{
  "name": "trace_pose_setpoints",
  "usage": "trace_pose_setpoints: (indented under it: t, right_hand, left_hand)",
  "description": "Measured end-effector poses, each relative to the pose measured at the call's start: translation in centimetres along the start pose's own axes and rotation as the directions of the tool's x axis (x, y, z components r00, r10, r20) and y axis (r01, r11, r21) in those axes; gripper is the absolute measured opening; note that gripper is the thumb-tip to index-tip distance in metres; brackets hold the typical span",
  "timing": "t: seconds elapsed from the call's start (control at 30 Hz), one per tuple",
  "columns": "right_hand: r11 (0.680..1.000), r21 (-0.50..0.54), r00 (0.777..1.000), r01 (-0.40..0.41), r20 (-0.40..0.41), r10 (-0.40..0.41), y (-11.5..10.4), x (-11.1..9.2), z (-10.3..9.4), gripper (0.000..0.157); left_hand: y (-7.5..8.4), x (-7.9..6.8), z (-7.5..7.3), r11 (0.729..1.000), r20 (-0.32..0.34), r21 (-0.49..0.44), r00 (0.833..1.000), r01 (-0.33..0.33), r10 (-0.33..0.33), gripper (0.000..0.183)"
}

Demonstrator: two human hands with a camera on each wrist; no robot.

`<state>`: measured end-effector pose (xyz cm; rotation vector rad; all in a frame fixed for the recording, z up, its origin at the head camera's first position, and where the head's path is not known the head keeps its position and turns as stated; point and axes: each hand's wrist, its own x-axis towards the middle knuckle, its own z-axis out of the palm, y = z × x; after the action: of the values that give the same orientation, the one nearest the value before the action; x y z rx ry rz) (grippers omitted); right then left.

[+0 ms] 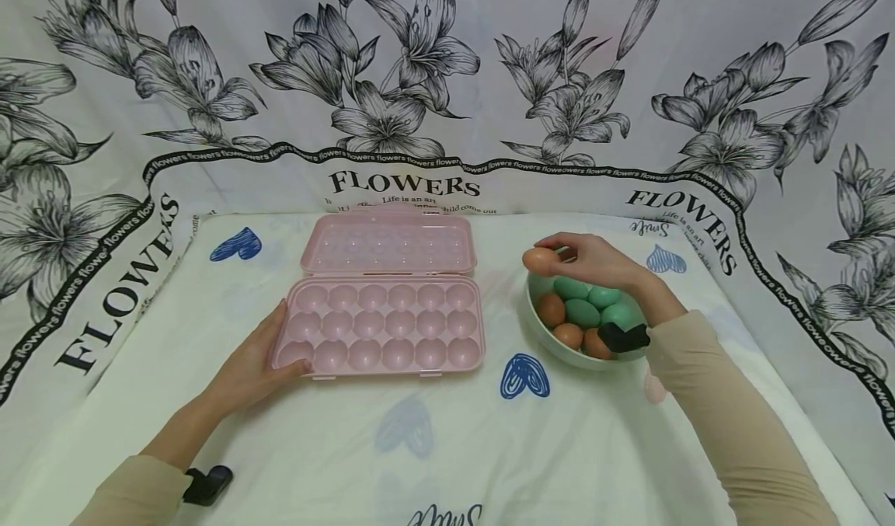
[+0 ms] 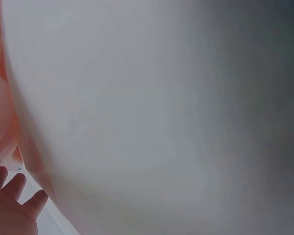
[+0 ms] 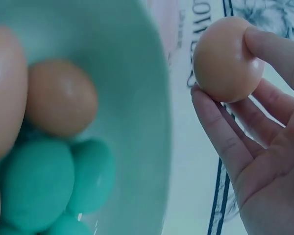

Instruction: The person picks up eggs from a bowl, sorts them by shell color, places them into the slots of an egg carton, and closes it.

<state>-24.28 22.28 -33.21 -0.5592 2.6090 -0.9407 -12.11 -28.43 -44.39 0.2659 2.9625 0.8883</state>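
Observation:
My right hand (image 1: 594,259) pinches a brown egg (image 1: 540,260) between thumb and fingertips, above the far left rim of a pale green bowl (image 1: 537,320). Inside that bowl lie several green eggs (image 1: 582,311) and brown eggs (image 1: 551,309); the right wrist view shows the held egg (image 3: 225,63) beyond the bowl's wall. On the left stands a pink egg carton (image 1: 391,372) with its lid (image 1: 388,244) folded back and its cups bare. My left hand (image 1: 252,363) holds the carton's near left corner, thumb on the front edge and fingers along the side.
A white cloth (image 1: 322,448) with blue heart prints covers the table. Behind it and at both sides hangs a curtain (image 1: 475,122) with flower drawings. Between carton and bowl lies a strip of cloth with a dark blue heart (image 1: 524,376).

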Motion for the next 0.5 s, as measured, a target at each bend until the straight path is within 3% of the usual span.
trace_pose_setpoints:
  t: [0.27, 0.5]
  right_hand:
    - [0.998, 0.002, 0.997, 0.063, 0.046, -0.063, -2.6, 1.8, 1.5, 0.055]
    - [0.995, -0.008, 0.994, 0.104, 0.039, -0.104, -4.0, 3.7, 3.6, 0.052]
  left_hand:
    - [-0.2, 0.0, 0.1, 1.000, -0.009, 0.006, 1.000, -0.006, 0.006, 0.111]
    - [-0.1, -0.1, 0.1, 1.000, -0.006, 0.003, 1.000, 0.002, -0.002, 0.111]
